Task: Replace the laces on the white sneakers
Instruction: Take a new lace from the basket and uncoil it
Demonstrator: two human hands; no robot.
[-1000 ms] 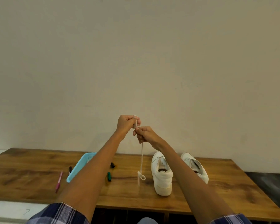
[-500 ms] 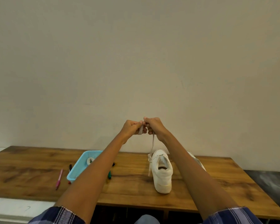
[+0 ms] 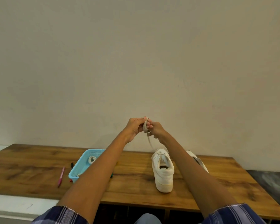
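Two white sneakers stand on the wooden table (image 3: 31, 168). The nearer sneaker (image 3: 163, 172) has its heel toward me; the other sneaker (image 3: 198, 160) is mostly hidden behind my right forearm. My left hand (image 3: 135, 126) and my right hand (image 3: 155, 129) are raised together above the table, both gripping a white lace (image 3: 145, 126). The lace is looped round fingers between the hands. Its loose end hangs down toward the nearer sneaker's tongue.
A light blue plastic basket (image 3: 81, 168) sits left of the sneakers with a coiled white lace (image 3: 92, 159) inside. A pink pen (image 3: 61, 176) and a black marker (image 3: 72, 164) lie left of it. A plain wall rises behind the table.
The hanging lace has grown much shorter as it gathered into loops between my hands. Both hands shifted right and closer together over the nearer sneaker.
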